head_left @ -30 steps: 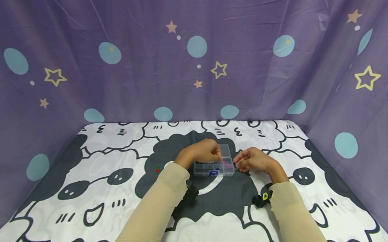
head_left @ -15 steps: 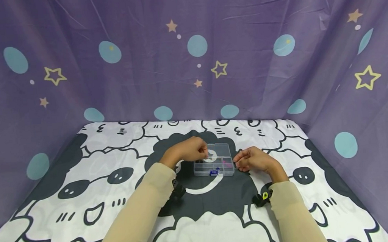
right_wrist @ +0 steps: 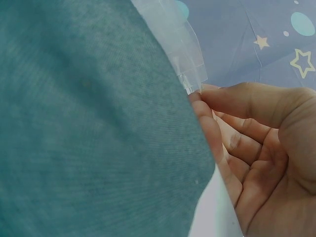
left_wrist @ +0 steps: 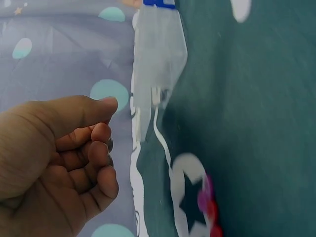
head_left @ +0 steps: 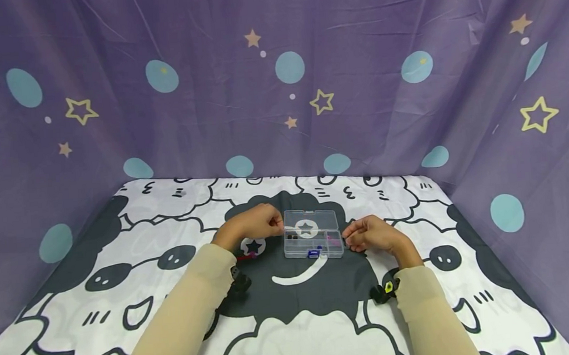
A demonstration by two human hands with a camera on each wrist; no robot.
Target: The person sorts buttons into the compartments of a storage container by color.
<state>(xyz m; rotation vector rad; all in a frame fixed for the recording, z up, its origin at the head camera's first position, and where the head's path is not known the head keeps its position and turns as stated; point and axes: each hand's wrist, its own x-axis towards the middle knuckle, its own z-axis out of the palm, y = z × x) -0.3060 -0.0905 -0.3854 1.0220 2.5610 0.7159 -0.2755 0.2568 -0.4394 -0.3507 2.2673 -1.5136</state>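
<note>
A clear compartment box [head_left: 313, 250] lies on the dark patch of the cloth, its lid [head_left: 318, 219] raised back. Small pink pieces [head_left: 333, 239] sit in a right compartment and small dark ones [head_left: 292, 237] in a left one. My right hand [head_left: 375, 234] pinches the box's right edge between thumb and fingers; the right wrist view shows the thumb on the clear plastic. At the box's left is my left hand [head_left: 260, 222], its fingers loosely curled with nothing visible in them. Below it, red and purple beads [left_wrist: 210, 205] lie on the cloth.
A blue piece [head_left: 314, 253] is at the box's front side. The patterned black-and-white cloth [head_left: 297, 343] spreads over the table. A purple curtain [head_left: 211, 133] hangs behind and at both sides.
My left hand has moved left from over the box to beside it, uncovering the compartments and lid. The right hand has stayed at the box's right edge.
</note>
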